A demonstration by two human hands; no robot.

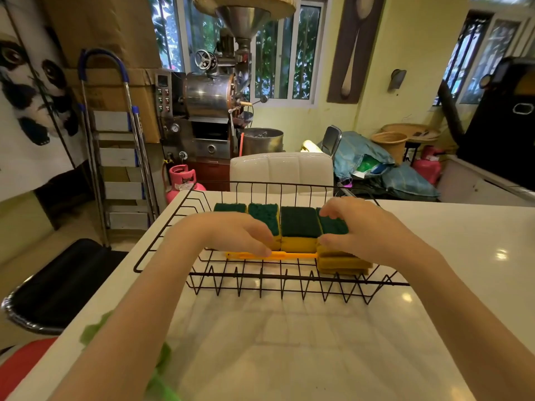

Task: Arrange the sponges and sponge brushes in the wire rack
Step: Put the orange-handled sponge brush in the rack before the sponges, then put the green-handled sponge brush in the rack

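On the white counter (434, 256), your hands reach into the wire rack (289, 277).

Nearest you, the sponge brush (292, 255) lies along the rack, long axis left to right, orange handle pointing left and pinched by your left hand (231, 233). Your right hand (359, 227), fingers loosely curled, presses its sponge head, partly hiding it. Behind, four green-topped sponges (299, 227) stand in a row, the outer two partly covered.

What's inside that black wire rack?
The wire rack holds a row of green-topped yellow sponges and an orange-handled sponge brush. Both hands cover part of the row.
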